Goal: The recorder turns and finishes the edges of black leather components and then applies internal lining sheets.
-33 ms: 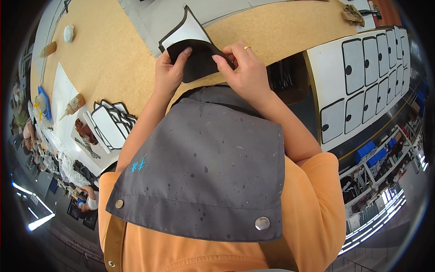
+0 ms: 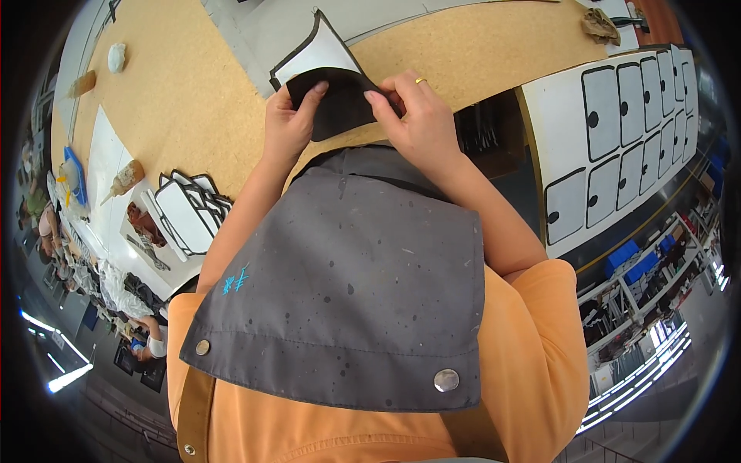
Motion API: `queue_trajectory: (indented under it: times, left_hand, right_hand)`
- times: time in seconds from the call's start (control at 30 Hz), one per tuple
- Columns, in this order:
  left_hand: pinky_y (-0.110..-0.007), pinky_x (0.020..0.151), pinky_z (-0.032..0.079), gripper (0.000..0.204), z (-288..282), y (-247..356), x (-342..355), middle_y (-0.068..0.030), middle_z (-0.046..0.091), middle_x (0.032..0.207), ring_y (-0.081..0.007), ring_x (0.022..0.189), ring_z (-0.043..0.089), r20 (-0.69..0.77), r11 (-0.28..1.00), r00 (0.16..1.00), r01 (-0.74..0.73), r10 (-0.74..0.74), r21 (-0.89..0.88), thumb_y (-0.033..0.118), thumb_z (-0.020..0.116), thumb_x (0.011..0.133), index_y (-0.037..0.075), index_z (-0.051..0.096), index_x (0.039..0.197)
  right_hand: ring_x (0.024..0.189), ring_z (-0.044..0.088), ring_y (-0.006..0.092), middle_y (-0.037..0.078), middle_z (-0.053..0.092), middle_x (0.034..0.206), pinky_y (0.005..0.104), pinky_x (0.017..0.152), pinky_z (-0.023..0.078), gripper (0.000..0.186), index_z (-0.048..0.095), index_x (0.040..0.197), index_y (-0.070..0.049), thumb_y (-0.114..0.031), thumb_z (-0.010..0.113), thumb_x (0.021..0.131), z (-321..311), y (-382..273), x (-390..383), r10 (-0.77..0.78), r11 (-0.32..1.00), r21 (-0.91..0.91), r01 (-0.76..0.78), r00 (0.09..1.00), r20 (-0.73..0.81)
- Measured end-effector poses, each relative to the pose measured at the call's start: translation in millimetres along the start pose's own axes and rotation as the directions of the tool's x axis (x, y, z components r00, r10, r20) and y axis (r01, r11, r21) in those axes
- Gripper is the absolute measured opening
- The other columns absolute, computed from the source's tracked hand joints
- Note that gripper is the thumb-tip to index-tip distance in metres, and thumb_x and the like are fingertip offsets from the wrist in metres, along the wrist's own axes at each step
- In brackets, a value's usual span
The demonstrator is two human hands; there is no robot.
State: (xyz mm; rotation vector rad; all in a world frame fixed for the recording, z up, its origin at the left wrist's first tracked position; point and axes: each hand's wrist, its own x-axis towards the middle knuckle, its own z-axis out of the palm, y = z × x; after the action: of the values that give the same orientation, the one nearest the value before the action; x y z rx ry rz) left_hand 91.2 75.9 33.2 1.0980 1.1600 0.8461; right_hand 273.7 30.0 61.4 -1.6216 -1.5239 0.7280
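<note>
Both my hands hold a black panel (image 2: 340,108) near the table's front edge, above the top of my grey apron. Its upper part is bent open, showing a white inner face (image 2: 324,54) edged in black. My left hand (image 2: 287,131) grips the left side, thumb on the black face and fingers hidden behind. At the right edge, my right hand (image 2: 423,119) pinches the panel between thumb and curled fingers. Left of my left forearm lies a pile of white panels with black borders (image 2: 187,216).
On my right, a white board (image 2: 552,123) carries rows of black-edged white panels. A dark opening (image 2: 494,135) separates it from my body. Leftward on the tan table (image 2: 193,100) are a nozzle bottle (image 2: 127,176), a blue tray (image 2: 76,176) and a white lump (image 2: 116,58).
My right thumb has shifted very slightly along the panel's right edge. Otherwise the hands and the panel look the same.
</note>
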Motion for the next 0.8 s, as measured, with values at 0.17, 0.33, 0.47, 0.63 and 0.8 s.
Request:
queue_trajectory:
  times: [0.17,0.33,0.47,0.63,0.8]
  left_hand:
    - [-0.023,0.071,0.045,0.024,9,-6,-1,-0.0057,0.069,0.088,-0.0098,0.078,0.062,0.056,0.907,0.985,-0.169,0.160,0.386,0.002,0.063,0.080,0.010,0.066,0.103]
    - [-0.032,0.073,0.049,0.043,29,-13,5,-0.0013,0.068,0.099,-0.0203,0.086,0.065,0.446,0.456,0.816,-0.576,0.366,0.679,0.000,0.063,0.065,0.016,0.066,0.105]
    - [-0.031,0.073,0.050,0.043,36,-33,-2,-0.0002,0.065,0.111,-0.0191,0.093,0.065,0.566,0.371,0.768,-0.641,0.300,0.672,0.002,0.060,0.070,0.017,0.062,0.111]
    - [-0.032,0.080,0.048,0.043,34,-25,-7,-0.0040,0.061,0.116,-0.0219,0.100,0.060,0.475,0.455,0.880,-0.436,0.032,0.776,0.008,0.064,0.073,0.015,0.059,0.115]
    - [-0.040,0.102,0.031,0.043,-3,-24,-15,-0.0040,0.054,0.125,-0.0240,0.116,0.049,0.397,0.195,0.916,-0.399,0.051,0.896,0.013,0.065,0.074,0.015,0.057,0.117]
  right_hand:
    - [0.053,0.049,0.0145,0.004,0.053,0.064,0.0278,0.049,0.038,0.015,0.056,0.076,-0.002,-0.013,0.062,0.083,5,25,-2,0.207,0.965,0.163,-0.203,0.978,-0.007]
    - [0.064,0.045,0.0026,-0.004,0.054,0.070,0.0201,0.057,0.037,0.013,0.059,0.080,-0.002,-0.009,0.055,0.091,19,75,-19,0.473,0.763,0.442,-0.472,0.873,0.115]
    - [0.065,0.047,0.0031,-0.003,0.055,0.074,0.0176,0.061,0.037,0.013,0.059,0.085,-0.003,-0.009,0.051,0.093,29,94,-27,0.579,0.635,0.569,-0.522,0.809,0.096]
    - [0.066,0.049,0.0038,-0.003,0.054,0.075,0.0183,0.064,0.040,0.013,0.058,0.086,-0.003,-0.011,0.050,0.094,22,100,-22,0.604,0.651,0.482,-0.587,0.785,0.140]
    - [0.077,0.058,0.0344,0.013,0.062,0.081,0.0399,0.068,0.049,0.007,0.058,0.084,-0.005,-0.004,0.061,0.077,-12,83,6,0.081,0.799,-0.601,0.003,0.990,0.113]
